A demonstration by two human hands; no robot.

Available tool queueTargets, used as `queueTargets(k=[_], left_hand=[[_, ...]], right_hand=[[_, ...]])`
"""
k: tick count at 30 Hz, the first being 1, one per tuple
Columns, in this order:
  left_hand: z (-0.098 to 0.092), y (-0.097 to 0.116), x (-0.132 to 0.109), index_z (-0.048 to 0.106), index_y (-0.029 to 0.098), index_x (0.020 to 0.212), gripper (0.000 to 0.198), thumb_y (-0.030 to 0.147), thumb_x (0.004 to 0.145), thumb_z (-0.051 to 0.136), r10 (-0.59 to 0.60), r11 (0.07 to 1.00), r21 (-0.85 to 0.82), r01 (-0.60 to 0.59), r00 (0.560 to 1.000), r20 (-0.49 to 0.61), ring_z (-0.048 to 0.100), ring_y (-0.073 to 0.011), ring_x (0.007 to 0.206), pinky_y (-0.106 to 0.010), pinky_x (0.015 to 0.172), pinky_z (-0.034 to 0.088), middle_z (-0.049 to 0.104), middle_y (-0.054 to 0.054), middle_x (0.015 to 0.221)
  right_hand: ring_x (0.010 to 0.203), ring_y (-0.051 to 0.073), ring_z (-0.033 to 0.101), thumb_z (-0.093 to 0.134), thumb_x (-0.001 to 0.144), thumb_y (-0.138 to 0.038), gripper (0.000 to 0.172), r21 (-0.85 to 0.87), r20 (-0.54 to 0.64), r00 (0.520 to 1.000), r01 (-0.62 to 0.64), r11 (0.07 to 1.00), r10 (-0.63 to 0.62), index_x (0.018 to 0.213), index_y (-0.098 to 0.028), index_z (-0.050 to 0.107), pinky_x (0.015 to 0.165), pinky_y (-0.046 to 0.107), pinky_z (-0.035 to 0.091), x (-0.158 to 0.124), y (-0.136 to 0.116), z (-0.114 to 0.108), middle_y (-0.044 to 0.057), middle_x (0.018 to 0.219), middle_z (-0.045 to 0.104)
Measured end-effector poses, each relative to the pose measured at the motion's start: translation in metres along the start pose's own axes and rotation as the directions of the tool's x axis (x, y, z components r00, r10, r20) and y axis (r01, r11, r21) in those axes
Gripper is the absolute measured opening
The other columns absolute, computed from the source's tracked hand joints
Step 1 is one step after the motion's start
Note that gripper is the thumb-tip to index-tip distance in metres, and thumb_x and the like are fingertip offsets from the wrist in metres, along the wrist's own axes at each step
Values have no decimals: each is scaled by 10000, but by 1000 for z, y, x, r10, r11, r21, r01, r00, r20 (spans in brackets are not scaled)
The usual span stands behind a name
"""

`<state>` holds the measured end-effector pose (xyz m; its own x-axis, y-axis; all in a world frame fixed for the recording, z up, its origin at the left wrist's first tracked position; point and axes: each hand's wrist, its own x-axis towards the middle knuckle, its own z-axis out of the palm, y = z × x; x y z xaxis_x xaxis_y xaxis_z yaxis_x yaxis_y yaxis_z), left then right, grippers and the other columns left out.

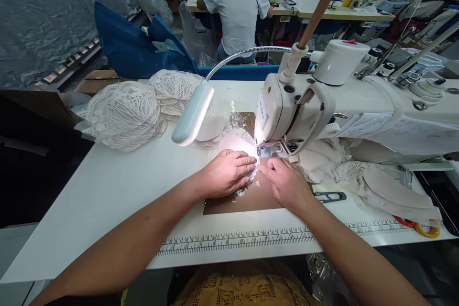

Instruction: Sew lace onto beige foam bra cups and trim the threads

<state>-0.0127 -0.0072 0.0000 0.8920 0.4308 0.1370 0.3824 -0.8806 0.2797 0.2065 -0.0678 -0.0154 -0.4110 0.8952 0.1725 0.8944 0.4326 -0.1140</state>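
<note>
A white lace-edged fabric piece (234, 139) lies under the needle area of the white sewing machine (274, 110). My left hand (229, 172) rests flat on this piece, fingers stretched toward the needle. On the other side of the needle, my right hand (287, 181) has its fingers curled and pinches the fabric's near edge; its thumb is partly hidden. Beneath both hands spreads a brown sheet (229, 206) on the machine bed. Glare from the lamp (193, 114) washes out the fabric near the presser foot.
Stacked lace pieces (124, 114) lie at the left. Cream fabric pieces (387, 186) heap up at the right, near thread snips (330, 196) and orange-handled scissors (426, 232). A printed ruler (244, 240) runs along the table's front. Ahead, a person in a white shirt (234, 7) sits.
</note>
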Motion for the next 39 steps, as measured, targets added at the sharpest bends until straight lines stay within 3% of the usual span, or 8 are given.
queueTargets(k=[11,20,32,39], left_hand=[[3,-3,6,580,133,1270,403,350,962,437,-58,998,35,59,997,-42,508,-306,1154,-457,932,401,560,-135,1350],[0,-4,-1,631,157,1175,335,297,958,418,-23,998,-55,19,997,-77,549,-255,1026,-414,914,396,627,-135,1146],[3,-4,-2,636,205,1174,294,277,953,456,40,998,-43,-42,997,-61,536,-214,914,-387,868,390,615,-107,1056],[5,-2,0,636,201,1148,269,261,952,462,73,997,-4,-73,994,-76,548,-200,872,-369,822,381,624,-104,1032]], right_hand=[[692,181,463,463,810,-38,456,-31,19,999,-28,999,29,1201,-196,637,603,302,284,6,1,-2,62,842,590],[739,166,453,446,873,-69,357,124,-38,988,150,981,-147,1103,-220,673,658,286,306,-4,10,-1,47,860,574],[698,157,392,444,861,-52,340,151,12,978,204,967,-208,1059,-225,660,653,279,284,-4,9,-4,29,825,546],[704,161,430,443,845,-50,343,177,-49,973,229,957,-224,1046,-211,671,650,280,306,-6,11,-1,33,818,579]])
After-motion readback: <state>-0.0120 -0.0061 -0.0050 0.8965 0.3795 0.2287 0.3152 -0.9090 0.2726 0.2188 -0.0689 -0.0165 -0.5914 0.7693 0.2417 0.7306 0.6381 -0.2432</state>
